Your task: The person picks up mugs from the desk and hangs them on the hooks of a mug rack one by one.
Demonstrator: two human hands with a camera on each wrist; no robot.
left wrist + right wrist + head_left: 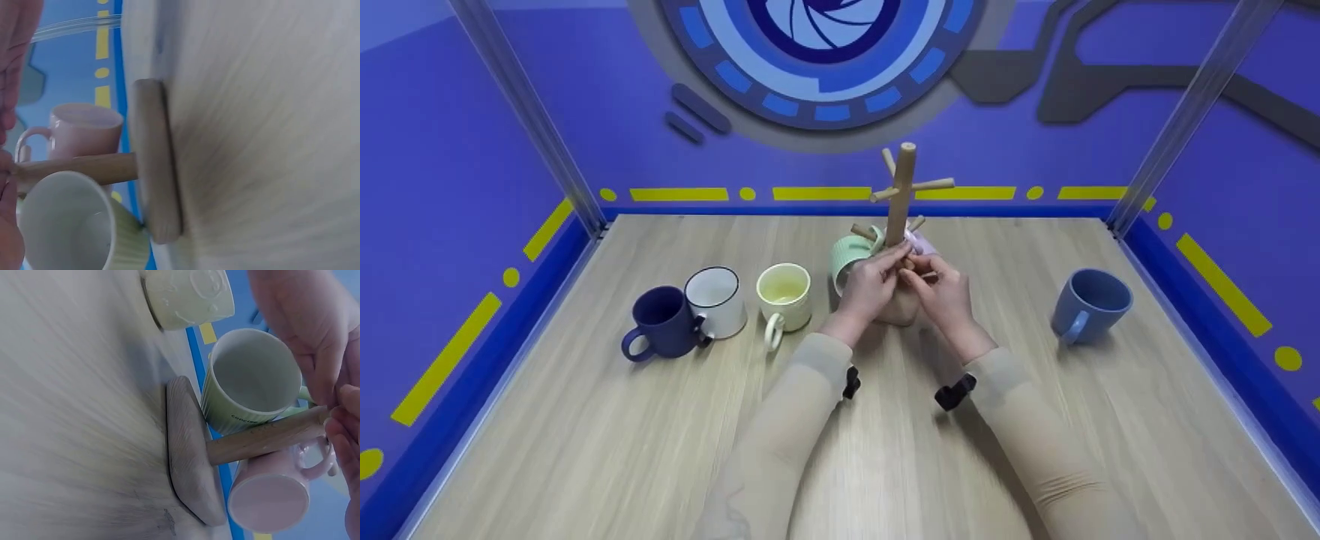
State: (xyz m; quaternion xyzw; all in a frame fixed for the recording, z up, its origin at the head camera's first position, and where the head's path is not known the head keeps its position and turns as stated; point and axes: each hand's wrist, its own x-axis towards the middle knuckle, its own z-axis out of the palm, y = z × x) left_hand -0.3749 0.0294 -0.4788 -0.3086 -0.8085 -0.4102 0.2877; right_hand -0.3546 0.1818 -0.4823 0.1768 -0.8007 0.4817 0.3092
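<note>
A wooden mug tree (901, 202) stands upright at the table's middle, its short pegs sticking out near the top and lower down. On its lower pegs hang a ribbed light-green mug (236, 382) at the left and a pink mug (270, 495) on the far right side. My left hand (871, 286) and right hand (949, 294) meet at the front of the post, above its base (191, 455). Both sets of fingertips are curled in and pinch at a lower part of the tree; the exact spot lies hidden behind them.
Left of the tree stand a pale yellow mug (784, 296), a white mug with a dark rim (720, 311) and a navy mug (666, 322). A blue-grey mug (1089, 307) is at the right. Purple-blue panels (780, 165) enclose the table's back and sides.
</note>
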